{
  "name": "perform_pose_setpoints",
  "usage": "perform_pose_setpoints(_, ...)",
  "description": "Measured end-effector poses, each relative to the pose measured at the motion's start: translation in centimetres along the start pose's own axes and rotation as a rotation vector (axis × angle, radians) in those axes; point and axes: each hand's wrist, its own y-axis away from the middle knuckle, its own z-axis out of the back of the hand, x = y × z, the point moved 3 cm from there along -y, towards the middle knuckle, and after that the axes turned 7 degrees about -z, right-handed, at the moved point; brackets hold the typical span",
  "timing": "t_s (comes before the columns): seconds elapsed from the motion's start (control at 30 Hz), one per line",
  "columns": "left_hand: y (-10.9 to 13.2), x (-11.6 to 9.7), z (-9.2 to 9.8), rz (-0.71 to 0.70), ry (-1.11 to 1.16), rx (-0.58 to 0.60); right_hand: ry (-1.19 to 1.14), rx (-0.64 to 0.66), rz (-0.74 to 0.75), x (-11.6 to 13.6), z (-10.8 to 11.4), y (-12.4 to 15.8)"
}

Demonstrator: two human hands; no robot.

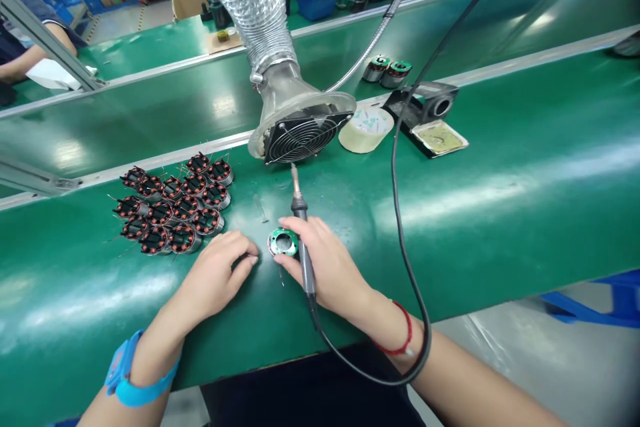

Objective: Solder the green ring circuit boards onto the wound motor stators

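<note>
- Right hand [325, 260], one: thumb and forefinger pinch the ring by its edge, while the palm side cradles an iron.
- Green-topped ring [275, 237], one: at the dial's centre, above the green bench [510, 213]; a thin wire trails at six o'clock.
- Soldering iron [307, 267], one: lies along the same hand, tip toward twelve, near the fan grille; cable at five.
- Left hand [225, 270], one: at eight o'clock, just beside the ring, fingers curled, thumb near forefinger; I cannot tell whether they pinch anything.
- Handling, as I judge it: hold the ring lightly by its rim, face level; aim the hot tip away from both hands; let the cable hang slack, clear of the forearm; steady the free hand on the bench.
- Wound cores [185, 207], about fourteen, some overlapping: clustered at ten, wire ends sticking up.
- Fume hood [280, 90], one: at twelve, with one fan grille [305, 138].
- Tape roll [363, 140], one: at one o'clock.
- Green-topped cores [395, 75], two: at one, farther out, side by side.
- Iron stand [435, 107], one: between one and two, with one sponge tray [440, 139].
- Co-worker's arm [37, 60], one: between ten and eleven, well apart.
</note>
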Motion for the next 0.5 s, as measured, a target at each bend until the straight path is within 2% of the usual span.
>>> perform_pose_setpoints(0.13, -0.5, -0.1, -1.2, 0.121, 0.368, -0.172, 0.058, -0.052, 0.047, 0.4, -0.6, 0.5)
perform_pose_setpoints(0.23, -0.7, 0.1, -2.5, 0.228, 0.572, -0.215, -0.020, -0.037, 0.170, 0.9, -0.4, 0.8)
perform_pose_setpoints(0.33, -0.8, 0.1, -3.0, 0.265, 0.674, -0.214, -0.062, -0.051, 0.298, 1.2, 0.1, 1.2)
perform_pose_setpoints(0.5, -0.6, 0.6, -2.7, 0.329, 0.686, -0.240, -0.075, -0.067, 0.252, 1.0, 0.3, 1.2)
